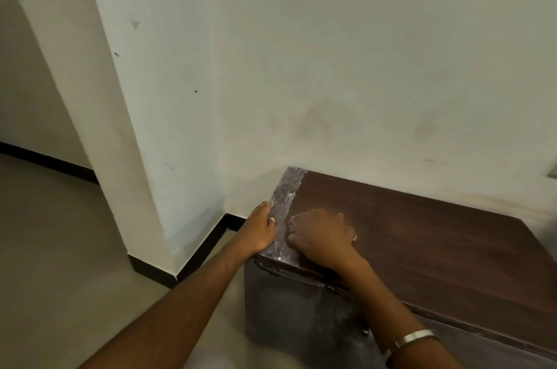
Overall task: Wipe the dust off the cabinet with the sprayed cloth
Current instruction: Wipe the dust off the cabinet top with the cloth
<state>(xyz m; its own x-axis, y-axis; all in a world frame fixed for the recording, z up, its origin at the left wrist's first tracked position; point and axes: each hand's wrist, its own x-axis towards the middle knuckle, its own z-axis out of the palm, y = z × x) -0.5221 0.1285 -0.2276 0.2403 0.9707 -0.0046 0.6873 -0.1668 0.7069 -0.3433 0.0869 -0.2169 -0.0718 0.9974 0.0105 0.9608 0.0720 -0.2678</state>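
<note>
Both hands [262, 228] [319, 236] flat on cabinet [422, 236] corner.

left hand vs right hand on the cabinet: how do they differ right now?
The left hand rests at the cabinet's left edge, fingers along the side of the shiny strip; the right hand lies flat on the brown top, palm down, fingers spread, fingertips at the strip. The right arm wears a silver bangle at the wrist; the left arm is bare. Both touch the cabinet near its left end; no cloth is visible in either.
</note>
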